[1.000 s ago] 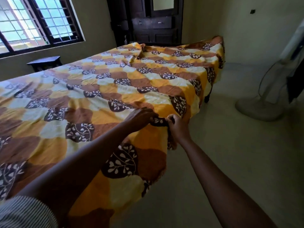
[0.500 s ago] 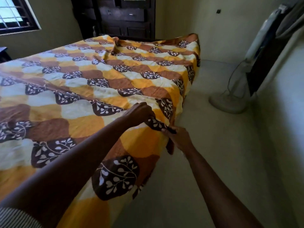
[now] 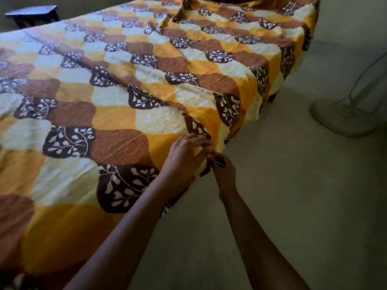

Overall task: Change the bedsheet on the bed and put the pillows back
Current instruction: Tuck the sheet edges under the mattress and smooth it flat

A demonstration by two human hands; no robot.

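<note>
A bedsheet patterned in yellow, brown and cream with dark leaf patches covers the whole bed and hangs over its right side. Wrinkles run across it toward the far end. My left hand lies on the sheet at the bed's right edge, fingers curled into the fabric. Just below it, over the edge, my right hand pinches the hanging hem. The two hands almost touch. No pillows are in view.
Pale floor runs along the bed's right side. A standing fan's round base with its cord sits on the floor at the right. A dark small table stands beyond the bed at the far left.
My view has tilted down and nearer to the bed, so the window and wardrobe have left the frame. Both hands keep hold of the sheet's edge, with the right hand now lower.
</note>
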